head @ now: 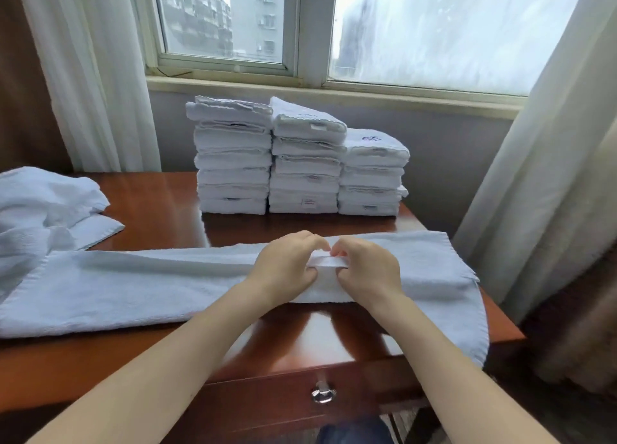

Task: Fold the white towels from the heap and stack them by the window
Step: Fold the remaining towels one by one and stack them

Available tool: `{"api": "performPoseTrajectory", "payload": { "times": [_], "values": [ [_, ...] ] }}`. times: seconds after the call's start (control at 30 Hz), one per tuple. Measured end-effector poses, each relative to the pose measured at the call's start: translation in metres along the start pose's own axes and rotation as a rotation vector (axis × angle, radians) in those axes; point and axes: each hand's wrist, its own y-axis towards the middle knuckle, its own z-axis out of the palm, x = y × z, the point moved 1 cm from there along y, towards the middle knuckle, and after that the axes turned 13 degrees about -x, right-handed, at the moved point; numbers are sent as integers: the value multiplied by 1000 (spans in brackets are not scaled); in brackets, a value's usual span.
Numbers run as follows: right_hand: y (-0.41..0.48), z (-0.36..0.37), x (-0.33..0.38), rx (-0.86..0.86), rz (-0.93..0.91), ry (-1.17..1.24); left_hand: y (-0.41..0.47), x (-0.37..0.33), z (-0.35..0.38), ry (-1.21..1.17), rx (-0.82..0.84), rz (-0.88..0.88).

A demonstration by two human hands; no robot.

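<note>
A long white towel (133,286), folded lengthwise, lies across the wooden table (160,203), its right end drooping over the table's right edge. At its middle, my left hand (287,266) and my right hand (367,270) pinch a raised pleat of the towel between fingers and thumbs, side by side. Three stacks of folded white towels (300,163) stand at the back of the table under the window. The heap of unfolded white towels (43,209) lies at the far left.
White curtains (90,76) hang at both sides of the window (417,26). A drawer with a metal handle (323,393) sits below the table's front edge. Bare tabletop shows between the heap and the stacks.
</note>
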Motion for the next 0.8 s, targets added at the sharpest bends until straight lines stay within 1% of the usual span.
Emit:
{"api": "performPoseTrajectory", "payload": {
  "times": [0.13, 0.2, 0.37, 0.5, 0.67, 0.8],
  "values": [
    [-7, -17, -25, -27, 9, -8, 6, -22, 15, -40, -31, 12],
    [-11, -26, -37, -41, 23, -22, 9, -27, 21, -58, -74, 5],
    [-17, -54, -77, -59, 135, -108, 24, -25, 29, -53, -185, -134],
    [-7, -79, -105, -97, 209, -216, 36, -23, 36, 12, -225, -159],
    [23, -95, -126, -223, 228, -275, 50, -19, 47, 63, -194, -172],
    [55, -74, -137, -208, 200, -331, 57, -12, 58, 81, -135, -185]
  ]
}}
